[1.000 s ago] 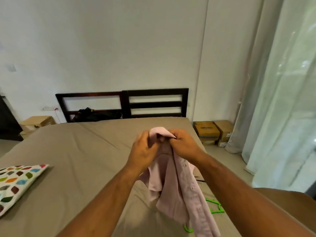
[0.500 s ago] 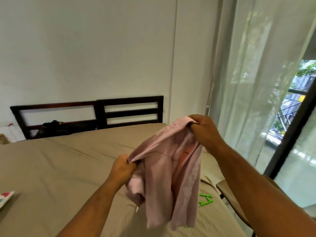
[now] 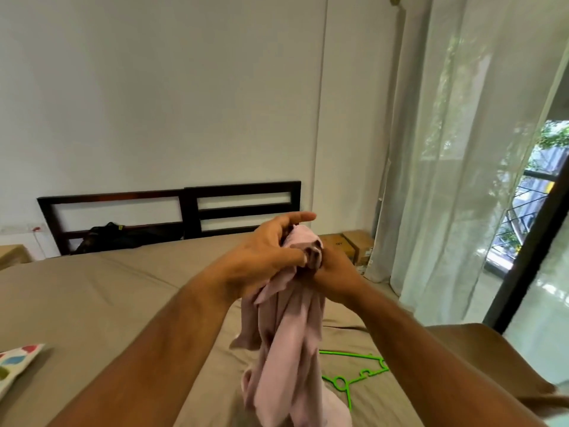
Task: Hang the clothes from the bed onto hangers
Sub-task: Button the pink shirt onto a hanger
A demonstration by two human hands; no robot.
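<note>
A pale pink shirt hangs bunched in front of me above the bed. My right hand grips its top from the right side. My left hand pinches the same bunched top from the left, with the index finger stretched out straight. The two hands touch around the cloth. A green plastic hanger lies flat on the brown sheet, just right of the shirt's lower end, partly hidden behind it.
A dark wooden headboard stands at the wall, with a black bag beside it. A patterned pillow lies at the left edge. Cardboard boxes sit by the sheer curtain. A brown chair is at the right.
My hands, spread apart with the shirt stretched between them half a second ago, have come together at the top of the shirt, which now hangs in a narrow bunch.
</note>
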